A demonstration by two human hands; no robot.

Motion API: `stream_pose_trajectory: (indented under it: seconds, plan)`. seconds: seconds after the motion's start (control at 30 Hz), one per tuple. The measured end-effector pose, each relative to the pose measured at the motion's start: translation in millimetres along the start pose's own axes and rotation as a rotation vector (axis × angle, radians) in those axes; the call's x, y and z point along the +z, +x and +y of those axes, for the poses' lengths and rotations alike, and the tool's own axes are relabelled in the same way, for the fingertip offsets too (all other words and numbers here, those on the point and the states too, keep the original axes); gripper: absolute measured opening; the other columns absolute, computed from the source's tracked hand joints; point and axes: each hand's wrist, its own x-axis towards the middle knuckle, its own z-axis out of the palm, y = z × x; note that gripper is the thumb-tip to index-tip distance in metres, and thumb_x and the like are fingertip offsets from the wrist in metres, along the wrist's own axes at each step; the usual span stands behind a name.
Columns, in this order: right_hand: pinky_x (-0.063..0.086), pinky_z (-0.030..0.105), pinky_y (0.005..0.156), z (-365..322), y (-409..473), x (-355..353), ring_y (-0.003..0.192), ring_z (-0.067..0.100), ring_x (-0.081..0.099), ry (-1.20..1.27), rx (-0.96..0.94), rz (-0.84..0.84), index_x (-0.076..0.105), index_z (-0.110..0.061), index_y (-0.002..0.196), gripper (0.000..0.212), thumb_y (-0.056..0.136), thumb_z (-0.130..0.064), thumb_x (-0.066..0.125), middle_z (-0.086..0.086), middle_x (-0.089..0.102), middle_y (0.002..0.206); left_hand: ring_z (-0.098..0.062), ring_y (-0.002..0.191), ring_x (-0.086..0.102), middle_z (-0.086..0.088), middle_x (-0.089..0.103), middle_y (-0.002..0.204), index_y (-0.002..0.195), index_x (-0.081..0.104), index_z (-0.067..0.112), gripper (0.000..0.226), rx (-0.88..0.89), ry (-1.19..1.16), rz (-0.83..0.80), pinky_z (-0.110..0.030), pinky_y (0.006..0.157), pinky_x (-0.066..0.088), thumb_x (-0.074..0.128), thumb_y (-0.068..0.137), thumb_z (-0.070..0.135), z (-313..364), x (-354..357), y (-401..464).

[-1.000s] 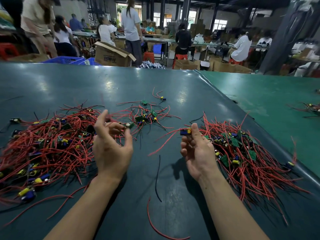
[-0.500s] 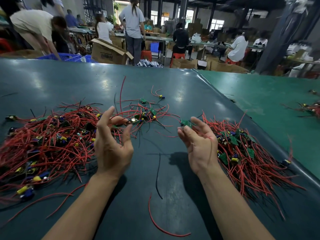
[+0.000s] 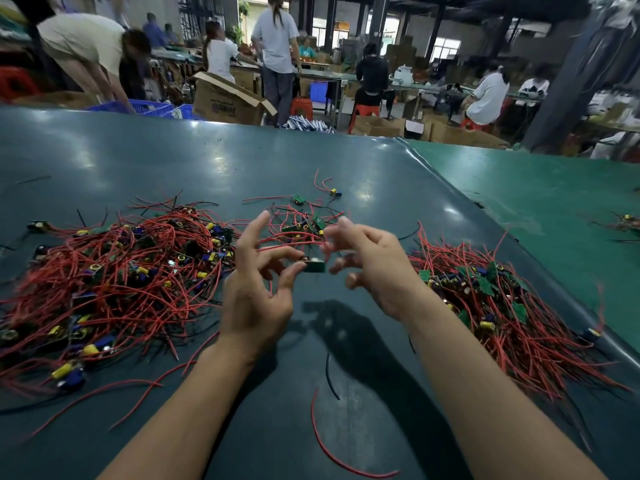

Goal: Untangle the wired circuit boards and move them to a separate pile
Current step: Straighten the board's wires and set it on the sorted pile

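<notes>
While the left hand pinches a circuit board, the right hand, its grip loose and empty, should free the red wires next.

Desk surface: dark teal sheet, glossy with light reflections.
Adjoining desk: lighter green sheet, butted against the right edge.
Cardboard box: open, flaps up, just beyond the far desk edge.
Blue crates: left of the box; a person in a beige top bends over them.
Standing person: grey shirt, back turned.
Red stools: near the seated workers at far benches.
Pillar: dark, at right.
</notes>
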Motion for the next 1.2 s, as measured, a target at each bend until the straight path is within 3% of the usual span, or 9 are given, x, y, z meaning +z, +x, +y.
stream_pose_trajectory:
  seconds: [0.1, 0.23, 0.33, 0.4, 0.53, 0.7, 0.87, 1.0, 1.2]
  plan:
    - [0.053, 0.023, 0.053, 17.5, -27.5, -7.1, 0.063, 0.011, 0.062, -0.031, -0.091, -0.174, 0.072, -0.010, 0.092, 0.016, 0.083, -0.023, 0.071, 0.004, 0.071, 0.084, -0.017, 0.073, 0.066, 0.016, 0.070, 0.093, 0.147, 0.027, 0.025, 0.075, -0.033, -0.037, -0.125, -0.033, 0.075, 0.054, 0.067, 0.085, 0.010, -1.3, 6.1, -4.8]
    - [0.057, 0.021, 0.060, 37.7, -35.8, -7.9, 0.061, 0.012, 0.067, 0.008, -0.144, 0.070, 0.070, -0.002, 0.084, 0.012, 0.087, 0.007, 0.064, 0.007, 0.071, 0.073, -0.016, 0.070, 0.063, 0.009, 0.068, 0.090, 0.140, 0.035, 0.019, 0.071, -0.058, -0.054, -0.102, -0.026, 0.069, 0.052, 0.077, 0.083, 0.011, 3.3, 11.7, -7.6]
    - [0.056, 0.021, 0.058, 39.0, -35.9, -13.1, 0.059, 0.012, 0.066, 0.337, -0.110, 0.184, 0.070, -0.002, 0.086, 0.013, 0.090, 0.004, 0.060, 0.005, 0.071, 0.071, -0.008, 0.057, 0.055, 0.010, 0.058, 0.068, 0.088, 0.057, 0.017, 0.023, -0.063, 0.025, 0.022, -0.015, 0.055, 0.042, 0.071, 0.087, 0.035, 8.8, 12.5, -5.5]
    - [0.056, 0.021, 0.059, 38.7, -37.3, -18.1, 0.061, 0.012, 0.067, 0.439, -0.093, 0.167, 0.069, -0.005, 0.086, 0.015, 0.092, 0.002, 0.057, 0.003, 0.072, 0.072, -0.004, 0.044, 0.049, 0.004, 0.056, 0.053, 0.066, 0.059, 0.015, 0.042, -0.174, -0.054, -0.129, -0.015, 0.048, 0.038, 0.058, 0.089, 0.050, 9.9, 13.9, -8.0]
    - [0.056, 0.021, 0.063, 39.8, -46.6, -18.2, 0.070, 0.012, 0.070, 0.300, -0.092, 0.025, 0.070, -0.007, 0.087, 0.019, 0.092, 0.003, 0.055, 0.002, 0.074, 0.076, -0.006, 0.041, 0.048, 0.004, 0.062, 0.053, 0.069, 0.069, 0.025, 0.038, -0.342, -0.267, -0.480, -0.020, 0.044, 0.038, 0.057, 0.087, 0.056, 18.0, 18.1, -14.6]
    - [0.058, 0.023, 0.067, 42.2, -51.5, -15.2, 0.067, 0.013, 0.069, 0.186, -0.127, 0.091, 0.073, -0.007, 0.088, 0.015, 0.089, 0.002, 0.062, 0.003, 0.073, 0.076, -0.013, 0.050, 0.057, -0.008, 0.070, 0.068, 0.088, 0.070, 0.009, 0.020, -0.432, -0.368, -0.310, -0.023, 0.049, 0.047, 0.065, 0.084, 0.028, 19.1, 16.1, -10.0]
    - [0.056, 0.021, 0.058, 42.3, -48.1, -12.9, 0.059, 0.013, 0.065, 0.555, 0.069, 0.164, 0.069, 0.000, 0.087, 0.011, 0.090, -0.007, 0.062, 0.008, 0.071, 0.072, -0.016, 0.068, 0.070, -0.007, 0.075, 0.080, 0.095, 0.072, 0.005, 0.011, -0.462, -0.384, -0.306, -0.024, 0.063, 0.057, 0.070, 0.084, 0.002, 18.2, 15.0, -7.4]
    - [0.056, 0.020, 0.055, 44.6, -46.5, -8.3, 0.056, 0.013, 0.063, 0.714, 0.156, 0.174, 0.066, 0.001, 0.085, 0.020, 0.096, -0.010, 0.055, 0.008, 0.068, 0.067, -0.018, 0.075, 0.071, -0.009, 0.076, 0.084, 0.090, 0.074, 0.007, 0.017, -0.566, -0.470, -0.306, -0.026, 0.074, 0.059, 0.077, 0.073, 0.006, 12.7, 12.3, -5.8]
    - [0.052, 0.022, 0.047, 52.0, -37.5, 7.0, 0.051, 0.014, 0.063, 0.350, 0.083, 0.313, 0.068, -0.002, 0.082, 0.014, 0.092, -0.012, 0.066, 0.006, 0.069, 0.068, -0.013, 0.083, 0.072, -0.005, 0.076, 0.089, 0.088, 0.070, 0.006, 0.025, -0.495, -0.490, -0.243, -0.019, 0.076, 0.054, 0.080, 0.066, 0.007, 12.6, 11.1, -8.2]
